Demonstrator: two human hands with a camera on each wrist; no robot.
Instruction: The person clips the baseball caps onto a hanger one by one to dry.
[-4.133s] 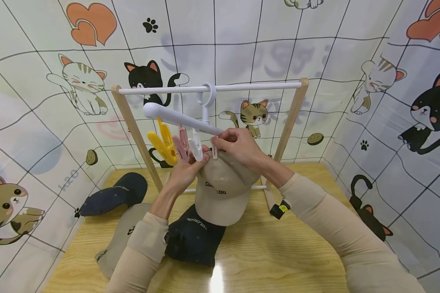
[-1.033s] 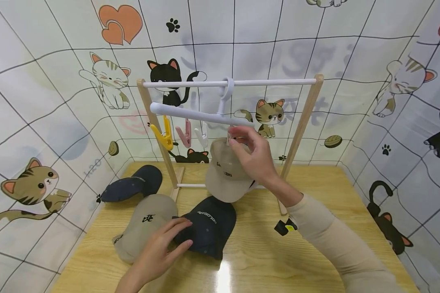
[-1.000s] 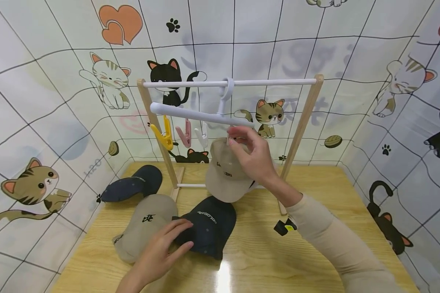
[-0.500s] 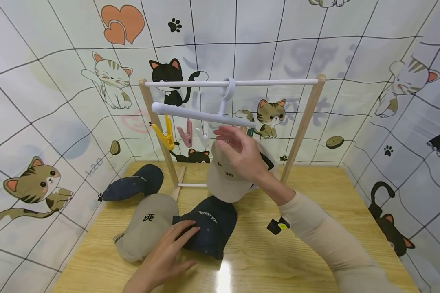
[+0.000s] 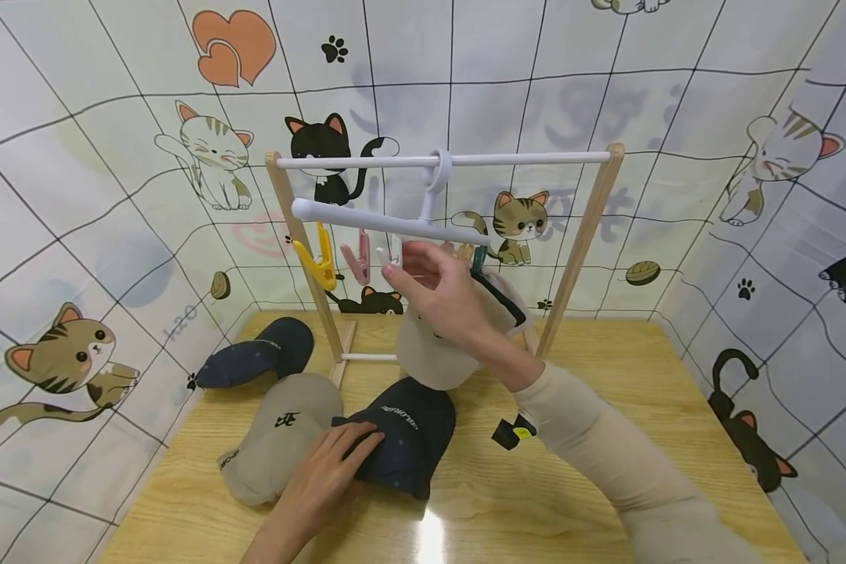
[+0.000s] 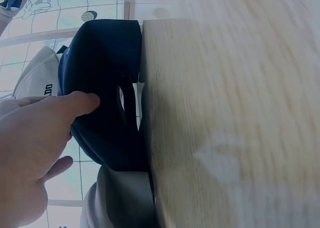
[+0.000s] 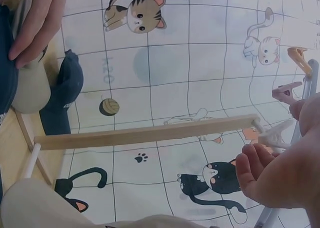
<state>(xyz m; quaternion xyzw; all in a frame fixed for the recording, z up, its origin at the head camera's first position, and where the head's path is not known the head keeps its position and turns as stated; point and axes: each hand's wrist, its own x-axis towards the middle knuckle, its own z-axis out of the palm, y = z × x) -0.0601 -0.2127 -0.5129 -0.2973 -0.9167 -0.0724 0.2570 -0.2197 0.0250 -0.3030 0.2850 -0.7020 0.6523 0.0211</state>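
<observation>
My left hand (image 5: 324, 474) rests its extended fingers on the back of a navy cap (image 5: 402, 427) lettered COLORADO; its thumb is mostly hidden in the head view. Up at the hanger (image 5: 366, 219), my right hand (image 5: 444, 290) reaches round a white clothespin (image 5: 393, 251). In the right wrist view, thumb and fingers stand apart on either side of that white clothespin (image 7: 277, 134). Behind the hand a beige cap (image 5: 430, 356) hangs from the hanger, partly covered. A pink clothespin (image 5: 358, 257) and a yellow clothespin (image 5: 319, 258) hang to the left.
The hanger hooks over a white rod (image 5: 522, 158) on a wooden rack (image 5: 592, 227). On the table (image 5: 592, 486) lie a grey-beige cap (image 5: 282, 439) and another navy cap (image 5: 261, 352), at left. A patterned sheet (image 5: 536, 70) stands behind.
My right hand has let go of the clothespin at the hanging beige cap and moved left to the white one. My left hand has dropped from the hanger area to the navy cap.
</observation>
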